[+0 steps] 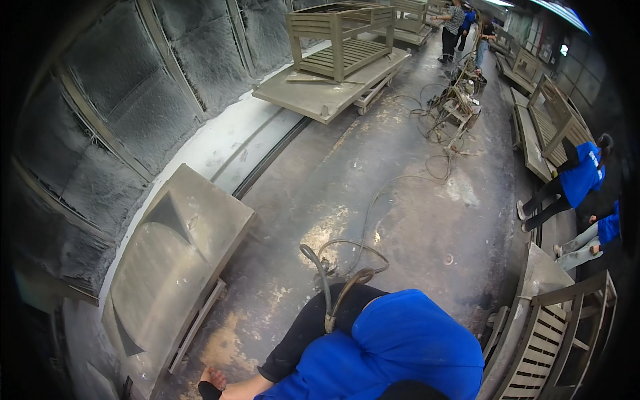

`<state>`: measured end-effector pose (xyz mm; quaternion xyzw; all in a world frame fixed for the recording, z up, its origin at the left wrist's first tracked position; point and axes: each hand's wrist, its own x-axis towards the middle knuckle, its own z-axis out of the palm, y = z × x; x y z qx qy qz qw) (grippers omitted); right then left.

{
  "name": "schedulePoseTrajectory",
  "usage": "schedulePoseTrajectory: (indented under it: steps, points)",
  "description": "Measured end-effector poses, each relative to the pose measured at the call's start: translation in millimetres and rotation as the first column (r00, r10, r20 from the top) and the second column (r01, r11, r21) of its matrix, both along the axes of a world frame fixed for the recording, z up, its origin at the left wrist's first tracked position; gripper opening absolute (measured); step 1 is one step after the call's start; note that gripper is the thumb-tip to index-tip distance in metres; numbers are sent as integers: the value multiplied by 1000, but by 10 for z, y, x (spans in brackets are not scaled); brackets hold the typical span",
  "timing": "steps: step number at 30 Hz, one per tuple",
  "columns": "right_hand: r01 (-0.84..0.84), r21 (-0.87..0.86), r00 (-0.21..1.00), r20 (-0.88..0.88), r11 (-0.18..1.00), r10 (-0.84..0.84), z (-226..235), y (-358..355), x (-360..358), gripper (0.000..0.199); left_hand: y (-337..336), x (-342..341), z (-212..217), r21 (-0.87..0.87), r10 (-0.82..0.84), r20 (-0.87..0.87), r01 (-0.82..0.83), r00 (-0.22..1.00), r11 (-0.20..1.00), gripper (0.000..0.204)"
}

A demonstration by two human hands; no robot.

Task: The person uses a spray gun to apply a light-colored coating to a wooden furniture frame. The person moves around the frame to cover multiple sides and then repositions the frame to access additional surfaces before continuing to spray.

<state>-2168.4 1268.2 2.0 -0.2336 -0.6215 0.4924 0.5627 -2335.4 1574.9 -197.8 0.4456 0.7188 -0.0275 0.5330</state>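
Observation:
My left hand [213, 379] is low in the head view, at the left beside the wheeled board. Its fingers look curled against a small black thing [209, 392] whose kind I cannot make out. The picture's lower edge cuts this part off. My right hand is out of sight. A blue garment [417, 337] and black cloth [300, 328] on my body fill the lower middle. A grey hose [323, 287] loops over the black cloth, with its lower end against my body.
A flat board with curved panels [160, 267] stands left. Slatted wooden furniture [340, 43] sits on a low platform [327, 93] ahead. More slatted furniture [540, 347] is near right. Hoses run along the floor toward equipment [457, 107]. Several people, one in blue [580, 175], stand farther off.

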Motion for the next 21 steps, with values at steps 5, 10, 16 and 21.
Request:
schedulePoseTrajectory:
  steps: [5,10,16,21]
  points:
    - [-36,-1,999,4,999,36,-14,-31,-37,18,12,-104,29,-12,37,5,-37,999,999,40]
    - [-73,11,997,23,997,72,24,-78,-20,18,53,-149,15,-27,64,-11,-65,998,998,38]
    - [-172,64,984,61,983,168,137,-221,131,19,268,-133,-263,-114,8,11,-7,1000,993,36]
    - [-508,-92,848,-224,856,480,285,-580,344,19,-11,-233,-787,-179,-55,128,78,990,981,67]
